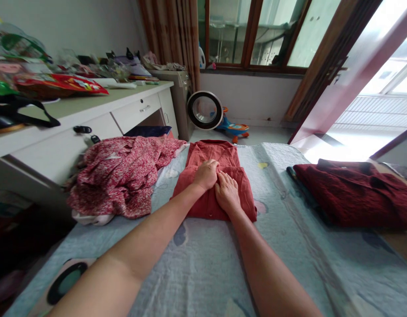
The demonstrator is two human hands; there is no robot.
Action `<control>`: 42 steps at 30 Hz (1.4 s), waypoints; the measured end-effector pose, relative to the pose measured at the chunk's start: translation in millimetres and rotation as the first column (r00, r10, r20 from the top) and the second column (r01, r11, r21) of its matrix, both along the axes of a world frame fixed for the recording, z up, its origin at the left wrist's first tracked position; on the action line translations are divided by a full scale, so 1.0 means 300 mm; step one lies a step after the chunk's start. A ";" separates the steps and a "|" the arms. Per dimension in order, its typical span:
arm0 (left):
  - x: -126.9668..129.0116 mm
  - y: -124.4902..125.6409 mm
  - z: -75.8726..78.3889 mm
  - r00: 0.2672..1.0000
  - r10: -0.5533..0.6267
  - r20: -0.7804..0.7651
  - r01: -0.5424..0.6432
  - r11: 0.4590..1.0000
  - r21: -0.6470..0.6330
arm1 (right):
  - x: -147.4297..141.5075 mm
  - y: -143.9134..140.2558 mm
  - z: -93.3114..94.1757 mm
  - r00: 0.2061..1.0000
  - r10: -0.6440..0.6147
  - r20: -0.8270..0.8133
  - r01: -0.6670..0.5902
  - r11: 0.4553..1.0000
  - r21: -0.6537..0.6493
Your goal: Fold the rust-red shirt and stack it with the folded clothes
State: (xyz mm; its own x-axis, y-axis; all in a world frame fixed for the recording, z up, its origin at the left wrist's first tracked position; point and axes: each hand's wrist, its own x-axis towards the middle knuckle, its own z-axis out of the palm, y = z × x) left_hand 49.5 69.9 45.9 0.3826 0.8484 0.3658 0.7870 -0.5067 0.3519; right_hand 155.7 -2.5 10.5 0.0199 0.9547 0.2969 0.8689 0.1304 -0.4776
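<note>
Bedspread bears shirt; hands apparently pressing.

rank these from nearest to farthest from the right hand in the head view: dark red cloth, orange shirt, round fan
1. orange shirt, under the right hand, which presses on it
2. dark red cloth, on the bed's right side
3. round fan, on the floor beyond the bed

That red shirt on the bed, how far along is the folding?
The rust-red shirt is already a narrow folded shape. Both hands, left hand and right hand, press on it. A dark red garment lies folded; the floral garment is still a crumpled heap.
</note>
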 end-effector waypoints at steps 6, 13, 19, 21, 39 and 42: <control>-0.018 -0.086 -0.085 0.988 -0.078 -0.134 0.062 0.991 -0.119 | 0.026 0.026 -0.025 0.974 -0.011 -0.228 0.027 0.997 0.068; -0.021 -0.103 -0.141 0.977 0.029 -0.211 -0.050 0.994 -0.096 | 0.034 0.038 -0.041 0.991 0.056 -0.123 -0.057 0.998 -0.008; -0.016 -0.112 -0.144 0.971 0.045 -0.236 -0.072 0.992 -0.108 | 0.070 0.042 -0.021 0.992 0.038 0.118 -0.017 0.985 -0.173; -0.015 -0.116 -0.140 0.970 0.047 -0.239 -0.074 0.992 -0.106 | 0.096 0.040 -0.006 0.982 0.022 0.188 0.022 0.973 -0.232; -0.015 -0.118 -0.147 0.964 0.080 -0.255 -0.116 0.985 -0.130 | 0.119 0.026 0.013 0.978 -0.133 0.160 0.152 0.982 -0.110; -0.018 -0.112 -0.152 0.964 0.072 -0.257 -0.110 0.985 -0.136 | 0.097 0.026 0.005 0.990 -0.006 0.140 0.010 0.999 -0.030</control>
State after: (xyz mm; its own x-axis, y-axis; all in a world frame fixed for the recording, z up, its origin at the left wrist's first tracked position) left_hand 44.0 36.4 0.3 0.3642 0.9213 0.1363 0.8999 -0.3858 0.2033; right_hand 184.9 5.3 12.0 -0.0123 0.9634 0.2678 0.9284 0.1105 -0.3547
